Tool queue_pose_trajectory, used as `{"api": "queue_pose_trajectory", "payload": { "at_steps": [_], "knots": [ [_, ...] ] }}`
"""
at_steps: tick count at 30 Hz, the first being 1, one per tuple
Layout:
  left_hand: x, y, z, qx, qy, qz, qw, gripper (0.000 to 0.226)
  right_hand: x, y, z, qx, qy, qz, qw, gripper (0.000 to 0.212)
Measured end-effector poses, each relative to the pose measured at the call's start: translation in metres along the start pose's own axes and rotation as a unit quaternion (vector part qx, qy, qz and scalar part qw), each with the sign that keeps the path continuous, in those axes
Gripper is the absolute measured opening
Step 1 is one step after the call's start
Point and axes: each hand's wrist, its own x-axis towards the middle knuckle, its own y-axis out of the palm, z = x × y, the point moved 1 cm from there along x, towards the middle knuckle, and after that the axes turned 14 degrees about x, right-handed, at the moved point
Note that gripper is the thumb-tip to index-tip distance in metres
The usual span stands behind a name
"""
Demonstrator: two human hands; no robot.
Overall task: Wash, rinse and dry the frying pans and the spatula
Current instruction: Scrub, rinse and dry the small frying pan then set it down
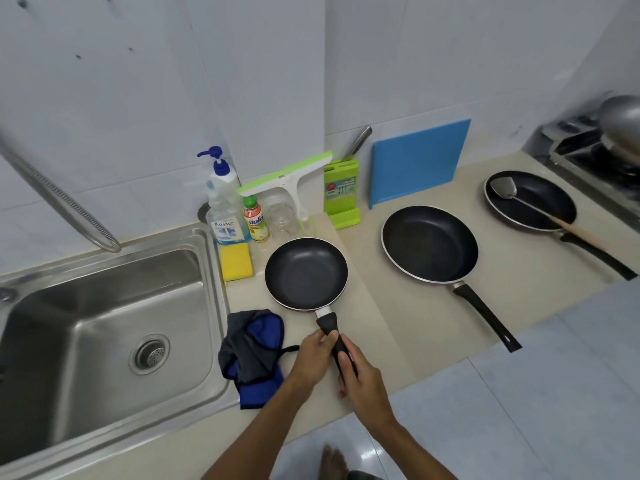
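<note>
A small black frying pan (306,273) sits on the counter just right of the sink. Both hands are on its black handle: my left hand (313,358) grips it near the pan, my right hand (363,386) grips it further back. A larger black pan (429,244) lies to the right, handle pointing toward me. A third black pan (530,200) lies further right with a metal spatula (505,190) with a wooden handle resting in it. A yellow sponge (236,261) and a blue-grey cloth (252,355) lie beside the sink.
A steel sink (104,323) with a drain fills the left, a flexible tap hose (59,199) above it. Soap bottles (225,209), a green squeegee (287,178), a green knife block (341,192) and a blue cutting board (417,161) line the wall. A stove with a wok (620,129) stands far right.
</note>
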Motion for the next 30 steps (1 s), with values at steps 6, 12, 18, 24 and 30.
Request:
{"api": "queue_pose_trajectory", "payload": {
  "at_steps": [6, 12, 18, 24, 30],
  "knots": [
    [0.002, 0.003, 0.002, -0.001, -0.014, -0.002, 1.0, 0.024, 0.002, -0.003, -0.007, -0.006, -0.001, 0.007, 1.0, 0.037],
    [-0.001, 0.003, 0.002, -0.026, -0.026, 0.007, 0.999, 0.024, -0.002, -0.004, 0.0, -0.013, 0.018, 0.02, 1.0, 0.037],
    [-0.005, 0.001, 0.001, -0.066, -0.035, 0.018, 0.997, 0.023, -0.002, -0.006, 0.006, -0.004, 0.029, 0.028, 0.999, 0.037],
    [-0.005, 0.001, 0.0, -0.072, -0.042, 0.02, 0.996, 0.023, -0.003, -0.006, 0.005, 0.012, 0.032, 0.019, 0.999, 0.035],
    [-0.008, 0.0, -0.003, -0.055, -0.047, 0.025, 0.997, 0.023, -0.006, -0.006, 0.003, -0.002, 0.046, 0.015, 0.999, 0.036]
  ]
}}
